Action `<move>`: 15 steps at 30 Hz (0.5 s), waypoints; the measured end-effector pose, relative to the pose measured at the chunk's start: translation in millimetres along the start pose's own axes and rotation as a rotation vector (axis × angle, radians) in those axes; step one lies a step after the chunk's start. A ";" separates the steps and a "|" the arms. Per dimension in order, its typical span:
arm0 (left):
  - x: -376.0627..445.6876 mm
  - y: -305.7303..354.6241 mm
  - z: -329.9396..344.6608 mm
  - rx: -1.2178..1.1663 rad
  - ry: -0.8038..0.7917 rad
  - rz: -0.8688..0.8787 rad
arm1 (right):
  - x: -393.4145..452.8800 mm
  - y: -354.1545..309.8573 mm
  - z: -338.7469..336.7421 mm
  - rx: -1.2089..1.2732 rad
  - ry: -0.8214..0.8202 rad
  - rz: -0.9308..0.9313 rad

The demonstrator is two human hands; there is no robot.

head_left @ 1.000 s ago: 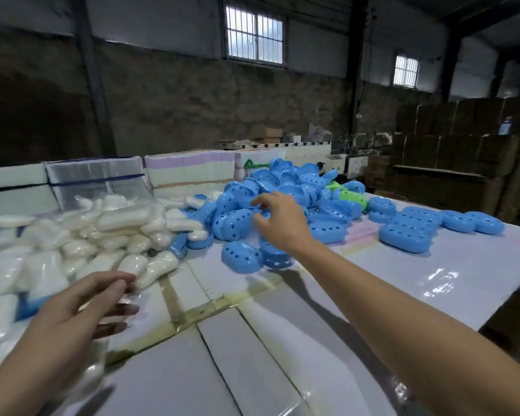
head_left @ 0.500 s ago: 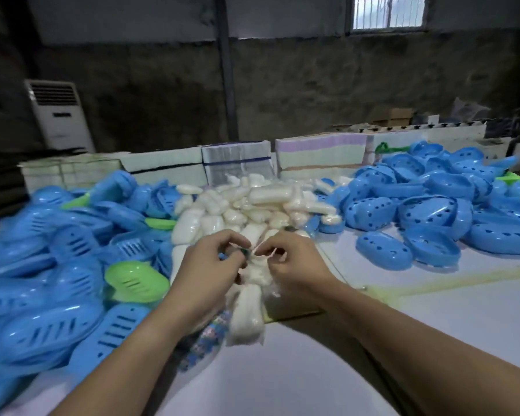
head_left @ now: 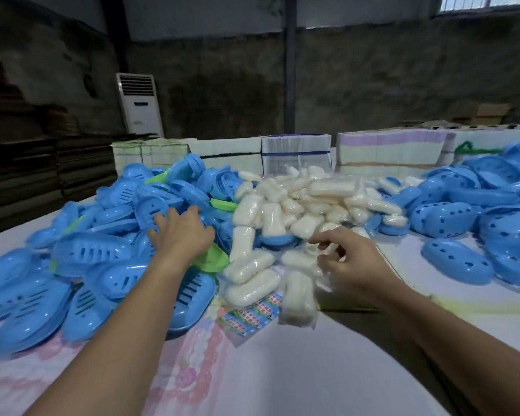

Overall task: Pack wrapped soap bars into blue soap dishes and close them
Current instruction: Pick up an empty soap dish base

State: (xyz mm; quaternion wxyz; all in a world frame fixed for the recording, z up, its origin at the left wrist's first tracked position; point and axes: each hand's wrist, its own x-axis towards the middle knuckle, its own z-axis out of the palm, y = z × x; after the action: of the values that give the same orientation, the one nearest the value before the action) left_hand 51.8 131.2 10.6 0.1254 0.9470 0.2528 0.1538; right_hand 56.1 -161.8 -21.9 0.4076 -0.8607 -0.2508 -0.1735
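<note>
Since half a second ago the left hand (head_left: pixel 183 235) has left the wrapped soap bars (head_left: pixel 300 211) and spreads flat-fingered on the blue soap dishes (head_left: pixel 108 256), while the right hand (head_left: pixel 347 259) pinches a wrapper there.

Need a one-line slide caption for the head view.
Left hand reaches onto the pile of blue soap dishes while the right hand picks at the wrapped soap bars.

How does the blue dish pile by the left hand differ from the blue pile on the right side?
The left pile of blue plastic soap dish parts has long slots; the right pile of blue plastic soap dish parts has small round holes. The left pile includes green pieces and lies under the left hand; nothing touches the right pile. Both are oval.
</note>
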 end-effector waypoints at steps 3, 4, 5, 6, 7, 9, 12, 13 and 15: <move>6.9 -3.8 5.1 0.044 -0.062 -0.014 | -1.3 -0.6 2.0 -0.038 -0.052 -0.023; 9.2 -3.4 6.3 0.058 -0.062 -0.019 | -1.5 -0.6 2.0 -0.046 -0.061 -0.032; 10.5 -2.6 7.2 0.067 -0.049 -0.022 | -1.2 -0.4 2.0 -0.052 -0.067 -0.040; 11.2 -1.8 7.9 0.065 -0.020 -0.021 | -0.9 -0.1 1.9 -0.057 -0.070 -0.045; 11.7 -0.9 8.9 0.048 0.026 -0.011 | -0.4 0.2 1.7 -0.058 -0.070 -0.046; 10.8 1.0 10.0 0.017 0.162 0.038 | 0.6 0.8 1.6 -0.053 -0.057 -0.042; 7.8 -0.4 6.6 -0.028 0.393 0.143 | 0.5 0.7 1.4 -0.038 -0.035 -0.030; 7.7 -2.8 3.7 -0.097 0.447 0.161 | 0.3 0.3 0.9 -0.026 -0.029 -0.023; 7.4 -7.6 -3.9 -0.259 0.519 0.159 | 0.6 -0.3 -0.1 -0.008 -0.016 -0.013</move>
State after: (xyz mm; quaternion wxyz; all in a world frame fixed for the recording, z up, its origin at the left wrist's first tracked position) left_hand 53.2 142.0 13.6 0.1638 0.8690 0.1795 0.4310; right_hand 56.4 -161.6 -21.3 0.4011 -0.8620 -0.2590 -0.1705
